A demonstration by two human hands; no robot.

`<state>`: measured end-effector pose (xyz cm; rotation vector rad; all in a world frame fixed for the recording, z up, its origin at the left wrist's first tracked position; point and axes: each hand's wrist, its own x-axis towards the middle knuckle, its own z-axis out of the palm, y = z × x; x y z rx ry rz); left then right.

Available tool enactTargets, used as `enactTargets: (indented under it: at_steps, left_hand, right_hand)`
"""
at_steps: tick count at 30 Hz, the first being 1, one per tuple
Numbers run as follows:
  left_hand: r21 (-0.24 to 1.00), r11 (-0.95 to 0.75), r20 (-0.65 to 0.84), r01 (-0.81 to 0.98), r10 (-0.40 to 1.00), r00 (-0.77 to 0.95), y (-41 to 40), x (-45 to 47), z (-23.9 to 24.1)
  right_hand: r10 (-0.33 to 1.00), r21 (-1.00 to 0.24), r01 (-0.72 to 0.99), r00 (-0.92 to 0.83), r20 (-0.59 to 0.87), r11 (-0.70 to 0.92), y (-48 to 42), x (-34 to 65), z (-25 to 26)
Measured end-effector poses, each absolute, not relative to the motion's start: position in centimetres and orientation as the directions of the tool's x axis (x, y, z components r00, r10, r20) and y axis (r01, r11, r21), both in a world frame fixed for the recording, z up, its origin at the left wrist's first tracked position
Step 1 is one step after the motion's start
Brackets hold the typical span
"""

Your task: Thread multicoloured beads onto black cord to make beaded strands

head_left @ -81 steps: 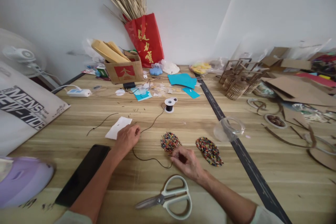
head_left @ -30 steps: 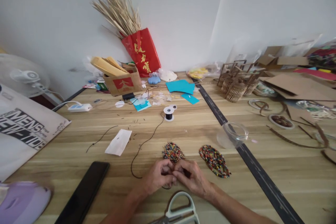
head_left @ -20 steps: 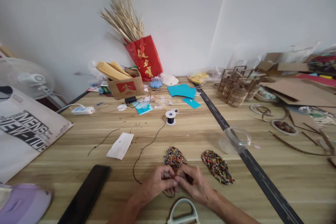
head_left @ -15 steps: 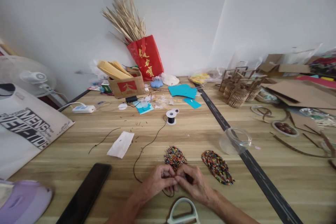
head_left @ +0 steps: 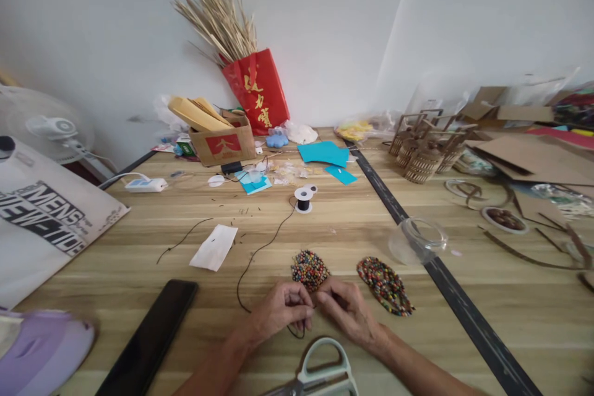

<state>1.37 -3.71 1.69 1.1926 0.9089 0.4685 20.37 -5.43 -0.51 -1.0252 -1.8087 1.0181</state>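
My left hand (head_left: 288, 308) is closed, its thumb and fingers pinching a thin black cord (head_left: 240, 288). The cord runs left from the hand and up to a white spool (head_left: 303, 199); a small loop of it hangs below the fingers. My right hand (head_left: 344, 308) is also closed in a pinch, close beside the left fingertips. Whatever it grips is too small to make out. Just beyond both hands lies a pile of multicoloured beads (head_left: 310, 270). A coiled string of similar beads (head_left: 385, 286) rests to the right. Scissors with pale handles (head_left: 327, 365) lie nearest me.
A black phone (head_left: 151, 337) and a white paper slip (head_left: 214, 247) lie at left. To the right stands a clear jar (head_left: 417, 241), near a dark strip (head_left: 457, 294) across the table. Small woven baskets (head_left: 424, 158) and a cardboard box (head_left: 223, 145) stand farther back.
My hands have drawn slightly apart at the fingertips, where they were together before. The view has tipped down a little, so more of the scissors shows.
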Motion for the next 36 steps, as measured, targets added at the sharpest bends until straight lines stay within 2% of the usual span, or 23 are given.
enactTargets:
  at_steps: [6, 10, 15, 17, 22, 31, 36]
  left_hand:
    - [0.953, 0.237, -0.303, 0.189, 0.772, 0.560, -3.3, 0.7, 1.6]
    - [0.964, 0.209, -0.265, 0.164, 0.784, 0.562, -2.9, 0.4, 0.7]
    - [0.973, 0.154, -0.223, 0.171, 0.815, 0.535, -2.6, 0.1, 0.0]
    - [0.976, 0.123, -0.200, 0.178, 0.829, 0.522, -2.6, 0.1, 0.0]
    - [0.977, 0.087, -0.176, 0.193, 0.840, 0.513, -2.7, 0.5, -0.1]
    - [0.980, 0.118, -0.180, 0.163, 0.872, 0.455, -2.6, 0.8, 0.9]
    - [0.981, 0.149, -0.191, 0.127, 0.871, 0.452, -2.6, 0.7, 1.0]
  right_hand:
    - [0.971, -0.961, 0.178, -0.142, 0.190, 0.214, -5.0, 20.7, 0.4]
    - [0.992, -0.992, 0.041, 0.025, 0.120, 0.119, -4.3, 20.7, 0.4]
    - [0.992, -0.997, -0.028, 0.098, 0.074, 0.077, -3.6, 21.2, -0.2]
    - [0.989, -0.994, 0.032, 0.102, 0.108, 0.105, -3.6, 21.5, -0.2]
    - [0.961, -0.915, 0.314, 0.025, 0.274, 0.253, -3.7, 21.9, -0.4]
    - [0.978, -0.857, 0.473, -0.054, 0.203, 0.204, -3.6, 22.2, -0.8]
    - [0.961, -0.729, 0.626, -0.184, 0.207, 0.277, -3.5, 22.8, 0.5]
